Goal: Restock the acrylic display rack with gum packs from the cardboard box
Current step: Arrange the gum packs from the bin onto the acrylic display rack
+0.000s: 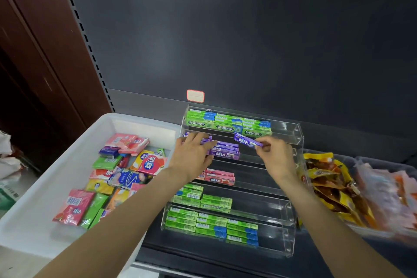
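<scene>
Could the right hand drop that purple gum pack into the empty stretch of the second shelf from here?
Probably yes: the right hand pinches the purple gum pack just above that bare stretch of the acrylic rack, with nothing between.

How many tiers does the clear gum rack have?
5 tiers on the acrylic rack: Doublemint packs on top, then purple packs, pink packs, and two green tiers lowest.

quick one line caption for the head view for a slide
Right hand pinches a purple gum pack above the acrylic rack while the left hand rests on the purple row.
</scene>
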